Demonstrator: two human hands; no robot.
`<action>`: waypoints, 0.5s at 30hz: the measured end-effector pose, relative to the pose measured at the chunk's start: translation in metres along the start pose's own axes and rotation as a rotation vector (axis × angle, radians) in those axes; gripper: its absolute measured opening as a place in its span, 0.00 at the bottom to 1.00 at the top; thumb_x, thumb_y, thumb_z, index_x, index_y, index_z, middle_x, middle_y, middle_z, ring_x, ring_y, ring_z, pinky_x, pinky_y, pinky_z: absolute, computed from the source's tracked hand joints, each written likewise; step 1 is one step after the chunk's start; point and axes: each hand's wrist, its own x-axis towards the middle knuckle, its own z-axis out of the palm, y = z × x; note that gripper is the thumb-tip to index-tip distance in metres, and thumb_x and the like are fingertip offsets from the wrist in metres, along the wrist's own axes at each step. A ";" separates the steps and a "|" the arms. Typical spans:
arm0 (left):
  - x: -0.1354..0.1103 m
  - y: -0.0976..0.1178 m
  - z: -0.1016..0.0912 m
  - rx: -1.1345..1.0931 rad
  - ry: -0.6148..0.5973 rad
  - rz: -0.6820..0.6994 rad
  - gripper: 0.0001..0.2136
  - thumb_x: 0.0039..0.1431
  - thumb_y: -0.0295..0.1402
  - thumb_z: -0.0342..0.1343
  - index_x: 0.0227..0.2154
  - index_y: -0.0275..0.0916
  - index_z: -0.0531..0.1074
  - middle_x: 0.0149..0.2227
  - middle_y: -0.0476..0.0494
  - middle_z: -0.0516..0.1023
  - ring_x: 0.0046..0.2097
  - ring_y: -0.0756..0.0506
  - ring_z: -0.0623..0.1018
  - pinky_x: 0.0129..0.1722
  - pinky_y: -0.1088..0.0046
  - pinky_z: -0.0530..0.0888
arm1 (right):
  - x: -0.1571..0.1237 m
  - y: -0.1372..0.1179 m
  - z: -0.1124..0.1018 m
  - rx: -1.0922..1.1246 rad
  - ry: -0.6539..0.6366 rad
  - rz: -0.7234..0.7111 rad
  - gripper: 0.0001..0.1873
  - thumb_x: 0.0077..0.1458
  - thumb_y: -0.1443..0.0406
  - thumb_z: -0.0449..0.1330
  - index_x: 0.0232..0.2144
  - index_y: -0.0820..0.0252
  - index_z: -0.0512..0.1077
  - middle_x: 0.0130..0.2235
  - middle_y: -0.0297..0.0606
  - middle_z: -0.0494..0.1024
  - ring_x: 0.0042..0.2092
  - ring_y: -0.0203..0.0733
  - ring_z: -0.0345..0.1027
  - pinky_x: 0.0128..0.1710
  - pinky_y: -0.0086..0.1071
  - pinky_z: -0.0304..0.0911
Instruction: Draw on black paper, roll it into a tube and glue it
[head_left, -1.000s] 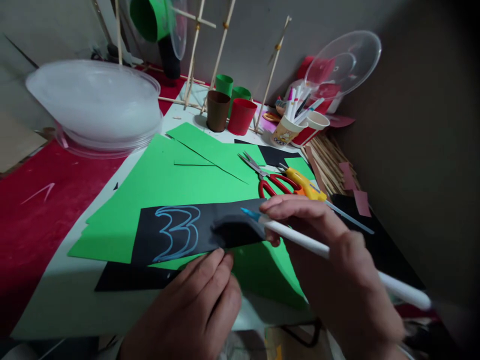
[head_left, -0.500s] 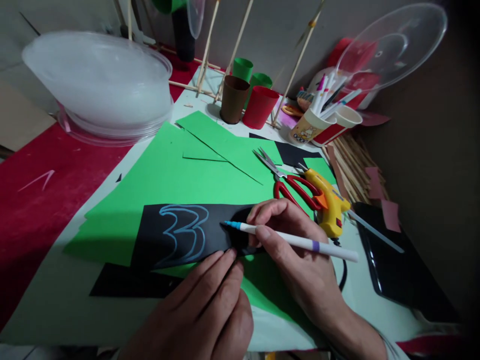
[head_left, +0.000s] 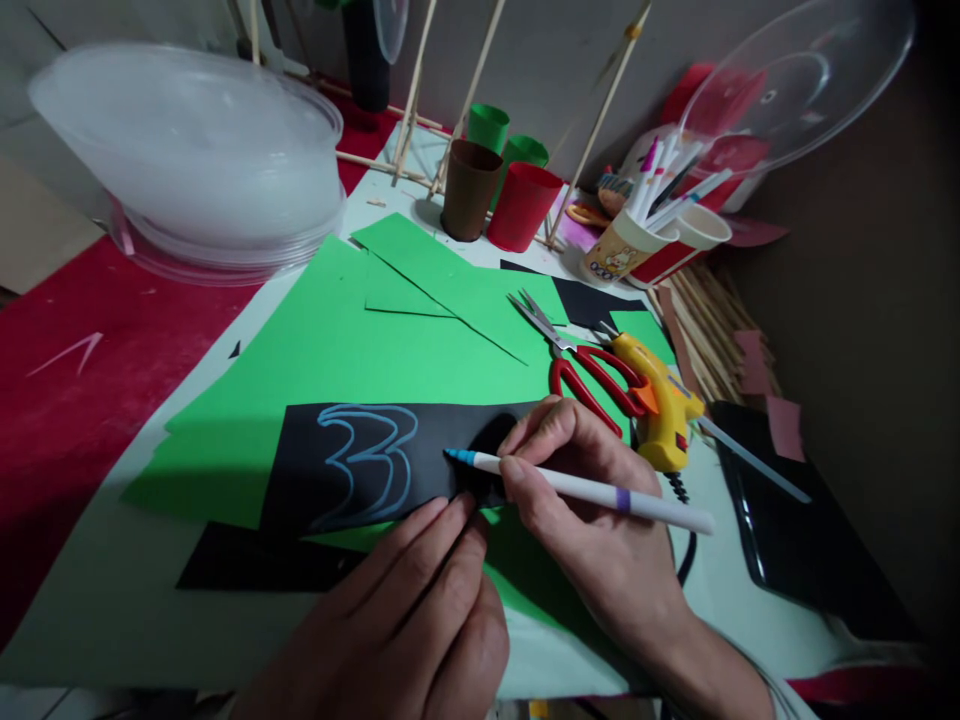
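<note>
A black paper strip [head_left: 315, 470] lies on green sheets [head_left: 330, 345]; a blue outlined "3" [head_left: 367, 462] is drawn on it. My right hand [head_left: 592, 520] pinches a white marker [head_left: 600, 492] with a blue tip, the tip resting over the strip just right of the "3". My left hand [head_left: 405, 620] lies with its fingers stretched flat, the fingertips pressing the strip's lower edge.
Red-handled scissors [head_left: 581, 365] and a yellow glue gun [head_left: 660, 400] lie right of the paper. Brown, red and green cups [head_left: 495, 190] stand behind, beside a cup of markers [head_left: 626, 245]. Stacked clear bowls [head_left: 195, 160] sit at left, a dark tablet [head_left: 795, 530] at right, wooden sticks behind.
The view has shifted closer and lower. My right hand drew back towards me and brought the marker tip down onto the black strip; my left hand stayed pressed on its edge.
</note>
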 end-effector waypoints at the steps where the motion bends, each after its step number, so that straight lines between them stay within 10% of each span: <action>1: 0.000 0.000 -0.001 -0.004 -0.022 -0.010 0.10 0.70 0.23 0.48 0.37 0.36 0.74 0.43 0.44 0.85 0.54 0.46 0.81 0.69 0.70 0.63 | 0.000 0.000 0.000 0.004 -0.005 0.001 0.09 0.57 0.68 0.62 0.25 0.57 0.68 0.26 0.32 0.73 0.28 0.35 0.67 0.26 0.29 0.64; 15: 0.003 0.000 -0.005 -0.027 -0.089 0.005 0.11 0.71 0.23 0.46 0.38 0.35 0.74 0.45 0.43 0.85 0.55 0.44 0.81 0.70 0.68 0.62 | -0.001 0.001 0.000 0.005 -0.017 -0.007 0.09 0.57 0.68 0.62 0.26 0.57 0.68 0.27 0.32 0.73 0.28 0.36 0.66 0.26 0.30 0.64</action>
